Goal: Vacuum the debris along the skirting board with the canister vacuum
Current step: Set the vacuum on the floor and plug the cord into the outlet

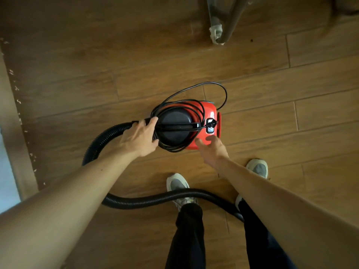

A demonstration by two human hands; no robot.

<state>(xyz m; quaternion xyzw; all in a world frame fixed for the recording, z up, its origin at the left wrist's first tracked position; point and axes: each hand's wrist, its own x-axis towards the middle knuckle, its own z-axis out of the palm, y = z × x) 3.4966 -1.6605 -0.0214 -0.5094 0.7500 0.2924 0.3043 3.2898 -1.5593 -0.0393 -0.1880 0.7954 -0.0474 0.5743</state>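
canister vacuum (207,111): one, red with a black round lid (174,131), standing mid-floor, well apart from the skirting board, just beyond the feet.
hose (147,200): one, black and ribbed; leaves the left side of the canister, loops left and near, then crosses over the left shoe toward the right; far end hidden behind the right leg.
cord (221,90): one, black, wound in several turns round the lid, with a loose loop lying on the floor beyond the canister; plug hard to make out.
switch (210,124): one, on the right end of the red body, partly covered by the cord.
left hands' side (138,138): fingers fairly straight, laid over the hose end where it meets the canister, thumb toward the lid; not clenched.
right hands' side (211,146): fingers spread and blurred, tips touching the near right of the red body; holding nothing.
debris (18,101): many small pale flecks strung along the floor at far left, beside the skirting board; too small to count.
skirting board (9,113): one brown strip, cut off by the left edge.
shoes: two, grey and white, left (177,183) and right (258,167).
metal legs (231,20): two grey tubes at the far side, tops cut off; pale wrapping at the foot.
floor (272,113): brown wooden planks.
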